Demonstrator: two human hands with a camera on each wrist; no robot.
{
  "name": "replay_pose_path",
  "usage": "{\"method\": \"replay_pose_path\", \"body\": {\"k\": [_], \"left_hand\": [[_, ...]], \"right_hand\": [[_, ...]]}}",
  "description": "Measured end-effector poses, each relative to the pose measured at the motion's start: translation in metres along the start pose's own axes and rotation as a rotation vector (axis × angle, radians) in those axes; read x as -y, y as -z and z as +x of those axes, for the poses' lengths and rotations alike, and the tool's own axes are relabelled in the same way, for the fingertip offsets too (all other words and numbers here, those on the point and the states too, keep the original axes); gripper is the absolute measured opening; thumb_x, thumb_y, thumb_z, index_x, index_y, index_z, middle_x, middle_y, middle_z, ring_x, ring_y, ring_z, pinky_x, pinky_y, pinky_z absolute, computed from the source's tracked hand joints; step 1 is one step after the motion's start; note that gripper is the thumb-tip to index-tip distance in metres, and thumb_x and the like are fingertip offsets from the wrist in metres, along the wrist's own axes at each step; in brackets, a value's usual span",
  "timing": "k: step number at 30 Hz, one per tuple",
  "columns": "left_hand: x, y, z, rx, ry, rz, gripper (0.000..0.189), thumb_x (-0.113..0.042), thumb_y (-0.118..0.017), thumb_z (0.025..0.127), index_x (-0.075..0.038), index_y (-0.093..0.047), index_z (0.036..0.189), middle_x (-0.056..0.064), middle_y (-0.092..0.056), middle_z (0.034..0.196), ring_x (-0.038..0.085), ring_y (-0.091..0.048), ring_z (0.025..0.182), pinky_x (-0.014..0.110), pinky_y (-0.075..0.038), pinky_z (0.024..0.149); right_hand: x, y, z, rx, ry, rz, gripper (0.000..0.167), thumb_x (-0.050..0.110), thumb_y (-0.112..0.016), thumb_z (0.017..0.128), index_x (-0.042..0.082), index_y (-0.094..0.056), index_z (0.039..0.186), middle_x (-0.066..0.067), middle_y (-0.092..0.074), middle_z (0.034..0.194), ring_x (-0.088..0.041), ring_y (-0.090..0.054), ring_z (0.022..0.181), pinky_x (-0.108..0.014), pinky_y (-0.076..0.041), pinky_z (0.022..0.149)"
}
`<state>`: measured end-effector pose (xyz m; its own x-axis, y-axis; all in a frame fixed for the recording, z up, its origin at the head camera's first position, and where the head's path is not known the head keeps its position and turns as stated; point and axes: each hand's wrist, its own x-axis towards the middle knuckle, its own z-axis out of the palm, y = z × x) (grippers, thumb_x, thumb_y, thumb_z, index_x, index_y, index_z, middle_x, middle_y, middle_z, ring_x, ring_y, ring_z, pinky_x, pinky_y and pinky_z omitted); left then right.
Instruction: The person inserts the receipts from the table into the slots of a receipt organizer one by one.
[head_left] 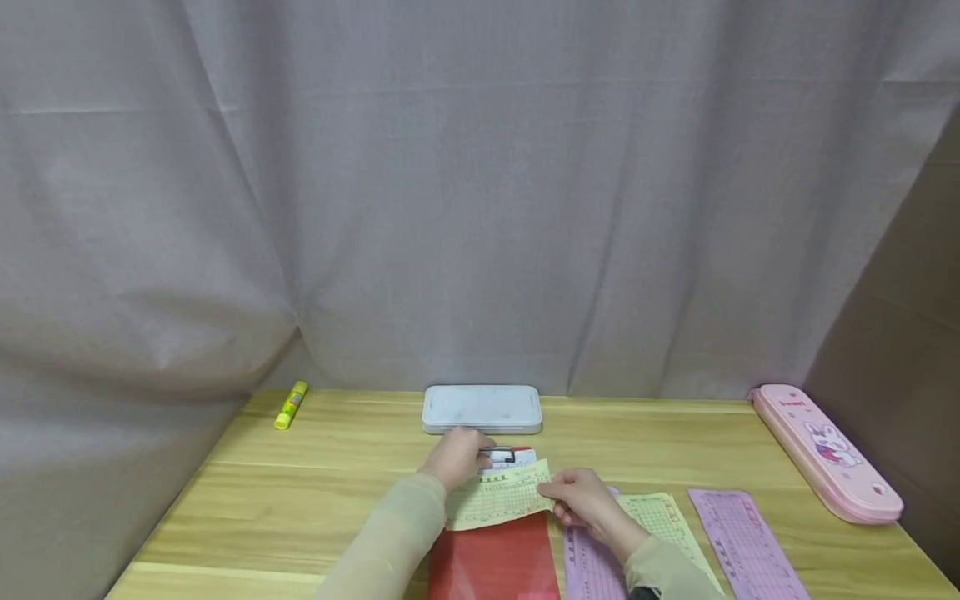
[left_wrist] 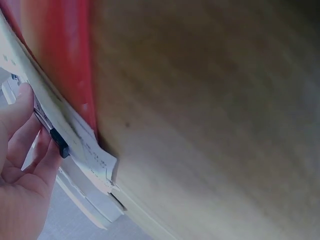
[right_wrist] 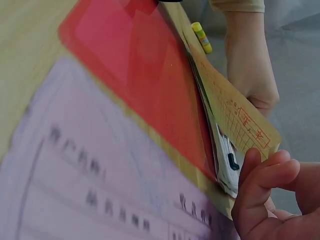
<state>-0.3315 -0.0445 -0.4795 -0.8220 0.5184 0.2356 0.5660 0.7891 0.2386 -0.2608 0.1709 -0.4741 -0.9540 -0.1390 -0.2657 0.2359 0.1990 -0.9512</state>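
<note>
A red clipboard lies at the front middle of the table, with papers at its top end. My left hand pinches the clip there between thumb and fingers. Over the board is a yellow printed slip, whose right edge my right hand pinches between thumb and fingertips. In the right wrist view that slip's near corner is raised off the papers under it. Part of the clip is hidden behind the left fingers. A purple slip lies partly under the right forearm.
Right of the board lie another yellow slip and a purple slip. Behind the clipboard sits a white tin case. A pink pencil case is at the right edge, a yellow glue stick at the back left.
</note>
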Motion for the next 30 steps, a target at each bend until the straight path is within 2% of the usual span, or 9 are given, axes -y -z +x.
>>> {"method": "replay_pose_path", "body": {"k": [11,23,30], "left_hand": [[0.001,0.0,0.002,0.015,0.017,-0.009,0.022,-0.02,-0.075,0.08,-0.013,-0.075,0.101,-0.002,-0.073,0.096,0.014,-0.068,0.09,0.025,-0.053,0.081],[-0.001,0.005,0.002,0.06,0.064,-0.073,0.031,-0.025,-0.078,0.076,-0.013,-0.074,0.104,-0.002,-0.072,0.101,0.013,-0.066,0.096,0.025,-0.052,0.083],[0.001,0.002,0.003,0.041,0.045,-0.02,0.027,-0.027,-0.077,0.076,-0.015,-0.075,0.1,-0.005,-0.073,0.095,0.012,-0.067,0.092,0.024,-0.053,0.081]], "right_hand": [[0.004,-0.015,0.008,-0.065,-0.035,-0.001,0.012,0.008,-0.065,0.085,-0.002,-0.06,0.081,0.004,-0.048,0.05,-0.002,-0.042,0.041,-0.012,-0.038,0.04],[0.0,-0.022,0.012,-0.017,-0.033,-0.026,0.016,0.008,-0.066,0.084,0.002,-0.052,0.078,0.0,-0.05,0.05,-0.004,-0.045,0.039,-0.014,-0.041,0.037],[-0.001,-0.024,0.015,-0.005,-0.03,-0.09,0.022,0.014,-0.071,0.083,0.002,-0.055,0.076,0.001,-0.05,0.048,-0.003,-0.046,0.037,-0.015,-0.042,0.036]]}}
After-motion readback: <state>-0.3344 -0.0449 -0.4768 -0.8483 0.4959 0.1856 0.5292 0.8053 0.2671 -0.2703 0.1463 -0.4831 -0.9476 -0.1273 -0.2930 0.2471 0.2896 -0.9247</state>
